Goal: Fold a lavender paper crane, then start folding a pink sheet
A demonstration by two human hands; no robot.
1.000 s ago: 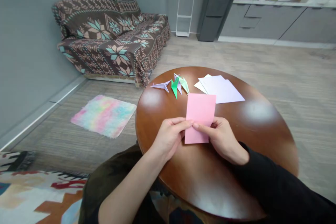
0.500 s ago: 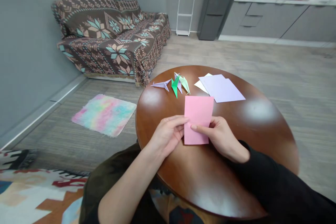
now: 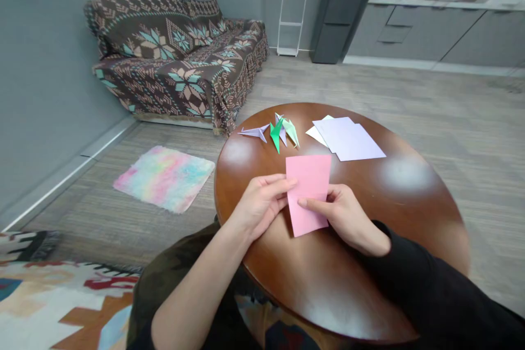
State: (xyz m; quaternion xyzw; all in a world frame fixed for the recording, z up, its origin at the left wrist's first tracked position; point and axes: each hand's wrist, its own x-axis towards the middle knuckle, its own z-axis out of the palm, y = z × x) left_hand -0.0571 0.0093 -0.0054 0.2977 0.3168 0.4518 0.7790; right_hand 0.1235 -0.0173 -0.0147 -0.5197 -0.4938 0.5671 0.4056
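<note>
A pink sheet of paper (image 3: 309, 175), oblong in outline, is held between both hands over the near part of the round brown table. My left hand (image 3: 264, 202) pinches its left edge, thumb on the front face and fingers behind. On the other side, my right hand (image 3: 348, 216) grips the right edge, with the thumb lying across the lower front. Several folded paper cranes sit beyond the sheet: a green crane (image 3: 276, 135), a pale green crane (image 3: 291, 132) and a purple crane (image 3: 255, 132) among them.
Lavender paper sheets (image 3: 353, 139) lie at the table's far side, partly over a cream sheet (image 3: 318, 134). The wooden table (image 3: 410, 219) curves round in front of me. Behind stand a patterned sofa (image 3: 180, 65) and a fluffy rug (image 3: 164, 178) on the floor.
The pink paper has tilted slightly, its lower edge now slanting and sitting a little nearer to me. Both hands keep hold of it.
</note>
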